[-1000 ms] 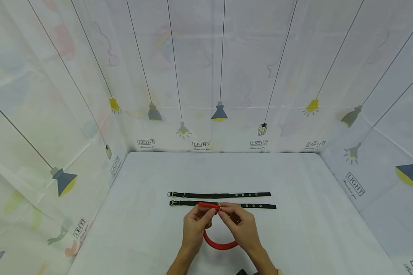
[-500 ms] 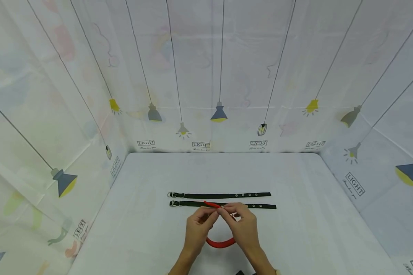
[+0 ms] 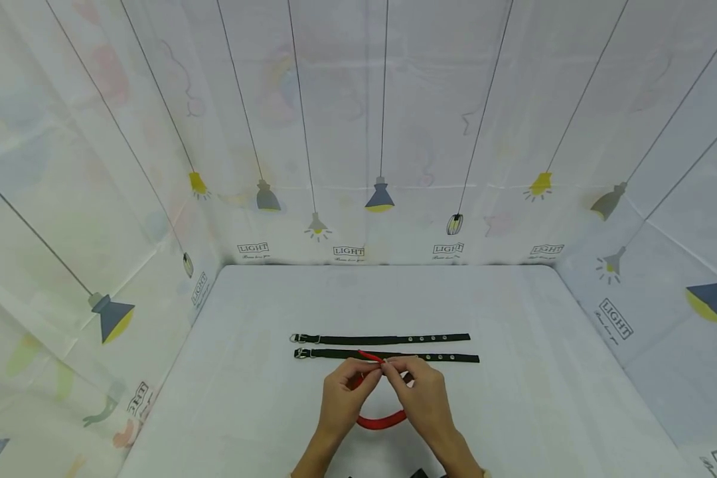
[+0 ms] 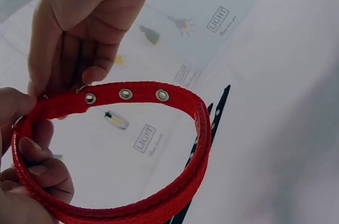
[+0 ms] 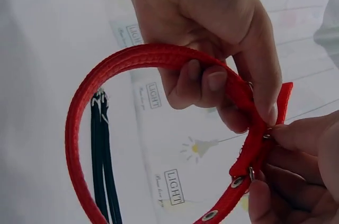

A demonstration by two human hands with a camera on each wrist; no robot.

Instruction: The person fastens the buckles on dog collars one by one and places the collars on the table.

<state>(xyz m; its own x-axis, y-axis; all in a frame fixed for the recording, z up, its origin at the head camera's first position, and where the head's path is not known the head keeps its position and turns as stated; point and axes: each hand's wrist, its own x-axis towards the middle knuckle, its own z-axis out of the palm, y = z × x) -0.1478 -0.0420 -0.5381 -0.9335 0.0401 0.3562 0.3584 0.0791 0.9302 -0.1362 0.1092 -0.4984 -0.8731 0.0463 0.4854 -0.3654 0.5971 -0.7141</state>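
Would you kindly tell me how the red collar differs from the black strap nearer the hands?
The red collar is looped; the nearer black strap lies straight. The left hand and right hand hold the collar, while the strap rests on the table. Both have metal eyelets.

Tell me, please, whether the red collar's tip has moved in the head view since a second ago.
Yes, slightly rightward: the red collar's tip now starts further from the buckle of the lower black strap.

Red collar (image 3: 382,422): webbing strap with a stitched band, curved into a loop
Eyelets (image 4: 125,94): silver metal, in a row along the strap
Strap end (image 3: 369,356): sticks out beyond the grip
Held: pinched by left hand (image 3: 342,393) and right hand (image 3: 424,395), loop between them
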